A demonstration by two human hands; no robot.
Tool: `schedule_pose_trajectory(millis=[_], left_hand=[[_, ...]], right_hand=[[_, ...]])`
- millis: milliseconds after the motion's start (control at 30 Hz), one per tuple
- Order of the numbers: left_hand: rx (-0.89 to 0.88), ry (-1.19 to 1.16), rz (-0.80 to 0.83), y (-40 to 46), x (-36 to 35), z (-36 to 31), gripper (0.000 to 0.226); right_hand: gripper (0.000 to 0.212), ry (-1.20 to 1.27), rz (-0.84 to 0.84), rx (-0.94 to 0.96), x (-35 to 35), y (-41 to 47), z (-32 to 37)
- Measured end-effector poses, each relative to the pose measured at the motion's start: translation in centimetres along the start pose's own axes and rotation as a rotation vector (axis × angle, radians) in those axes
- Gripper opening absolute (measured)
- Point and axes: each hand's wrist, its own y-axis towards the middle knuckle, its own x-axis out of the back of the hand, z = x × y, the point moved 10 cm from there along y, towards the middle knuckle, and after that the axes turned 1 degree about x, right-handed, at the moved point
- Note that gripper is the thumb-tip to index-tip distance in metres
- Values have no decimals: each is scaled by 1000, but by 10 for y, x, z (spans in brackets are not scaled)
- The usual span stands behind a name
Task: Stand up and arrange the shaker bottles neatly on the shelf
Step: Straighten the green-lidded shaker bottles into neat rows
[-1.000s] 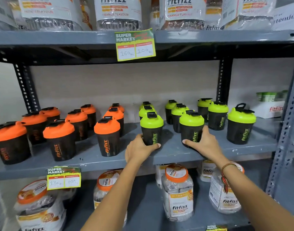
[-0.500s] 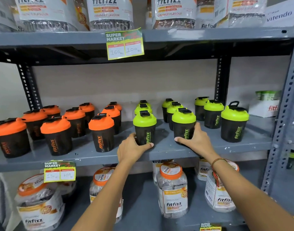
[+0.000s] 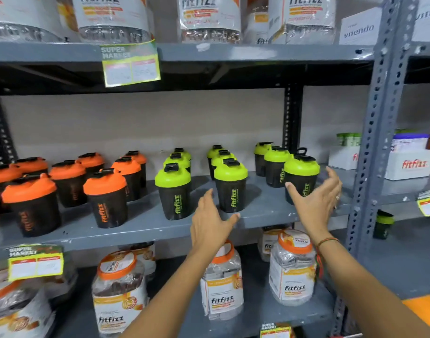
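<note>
Black shaker bottles stand upright on the grey middle shelf (image 3: 145, 228). Several with orange lids (image 3: 104, 182) fill the left half, several with green lids (image 3: 172, 179) stand in three rows on the right. My left hand (image 3: 209, 223) hovers open just left of the front bottle of the middle green row (image 3: 229, 189), not touching it. My right hand (image 3: 316, 203) is open, its fingers spread around the front bottle of the right green row (image 3: 301, 176), which it partly hides. Whether it touches that bottle is unclear.
Large fitfizz jars (image 3: 221, 284) fill the shelf below and the shelf above. A perforated grey upright (image 3: 377, 152) stands right of my right hand. White fitfizz boxes (image 3: 409, 164) sit beyond it. Price tags (image 3: 131, 64) hang from shelf edges.
Both hands let go of the two front green-lid bottles and moved right. The left hand is now open beside the middle row, the right at the rightmost bottle. The view shifted right.
</note>
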Motion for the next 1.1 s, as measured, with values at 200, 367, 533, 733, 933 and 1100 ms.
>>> schedule_pose_trajectory(millis=[200,367,533,733,933,1100], left_hand=[[229,95,109,23,-20,13,89],[278,139,73,25,-20,16,68],[284,153,26,24,-18,13,62],[272,187,-2,22,-18,9,64],[249,178,30,21,-17,5,65],[218,132,76,15,-11,3,75]], right_hand=[[106,-191,408,-123,-34,19,-45],[76,-197,457,-61,-43,20,-49],[74,-148,517,-51,-47,22,-51],[80,-139,538,-29,-47,22,-49],[77,-122,548,-39,-45,19,-45],[108,-23,565,-76,-39,16,-42]])
